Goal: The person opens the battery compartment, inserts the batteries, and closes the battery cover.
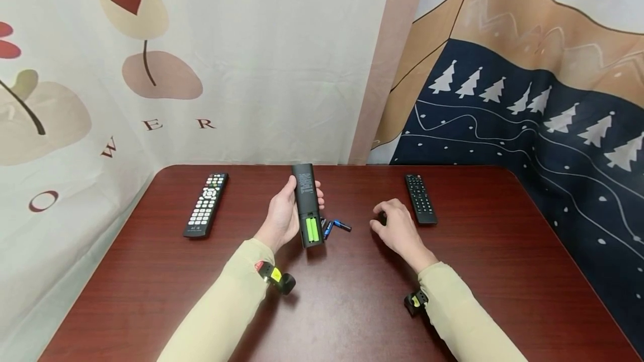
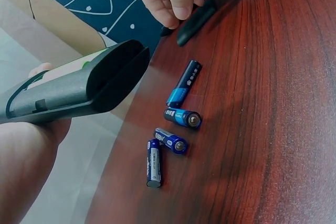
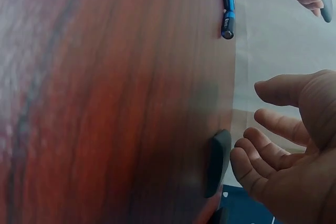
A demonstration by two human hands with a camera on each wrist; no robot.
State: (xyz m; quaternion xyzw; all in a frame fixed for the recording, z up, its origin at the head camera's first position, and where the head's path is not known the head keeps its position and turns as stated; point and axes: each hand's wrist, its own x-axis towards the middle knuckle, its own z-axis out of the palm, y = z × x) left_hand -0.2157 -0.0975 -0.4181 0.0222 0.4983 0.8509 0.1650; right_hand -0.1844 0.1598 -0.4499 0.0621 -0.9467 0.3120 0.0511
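My left hand point(image 1: 282, 217) grips a black remote control point(image 1: 305, 189), its back turned up and its lower end toward me. Two green batteries point(image 1: 312, 229) lie side by side in the uncovered battery compartment. My right hand point(image 1: 396, 227) hovers over the table, its fingers loosely bent with nothing between them. Close to those fingers, a small black curved piece point(image 3: 218, 163), which looks like a battery cover, lies on the tabletop. Several loose blue batteries point(image 2: 184, 83) lie between the hands, partly hidden behind the remote in the head view.
At the left of the brown wooden table point(image 1: 347, 306) lies a black remote with white buttons point(image 1: 205, 205). Another black remote point(image 1: 421, 199) lies just right of my right hand. Behind the table hang a pale curtain point(image 1: 282, 71) and a dark tree-patterned cloth point(image 1: 483, 122).
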